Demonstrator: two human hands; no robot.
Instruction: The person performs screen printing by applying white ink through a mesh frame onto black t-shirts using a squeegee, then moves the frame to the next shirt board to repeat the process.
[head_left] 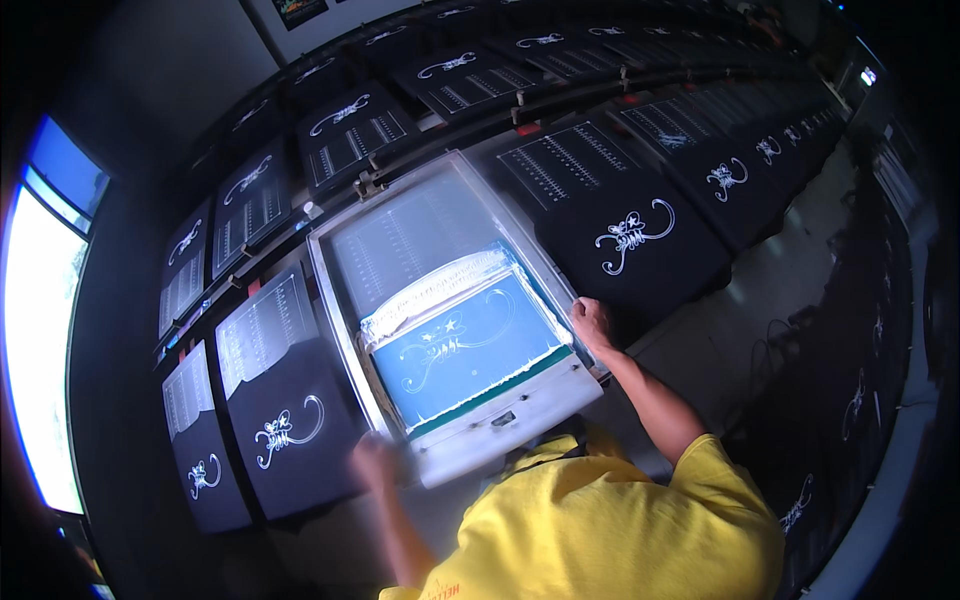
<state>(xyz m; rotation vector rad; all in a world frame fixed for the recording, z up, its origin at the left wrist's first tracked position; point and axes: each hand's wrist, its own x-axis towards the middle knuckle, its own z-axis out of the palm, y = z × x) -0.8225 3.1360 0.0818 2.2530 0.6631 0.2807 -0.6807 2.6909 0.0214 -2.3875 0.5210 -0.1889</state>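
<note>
A screen-printing frame [466, 178] lies in front of me, with pale mesh, a blue stencil area [470, 345] showing a swirling star design, and a green strip along its near edge. Across the mesh runs a thick, uneven band of white ink [440, 290]. My right hand [590, 322] is closed on the frame's right side. Beside the near left corner, my left hand [378, 460] is smeared by motion; whether its fingers touch the frame cannot be told. Whatever is under the screen is mostly hidden.
Dark printed fabric panels lie on both sides, one [635, 240] on the right and one [285, 430] on the left, with white swirl designs. More rows of panels stretch behind, along a rail [440, 135] with small clamps. A bright window [40, 340] stands at far left.
</note>
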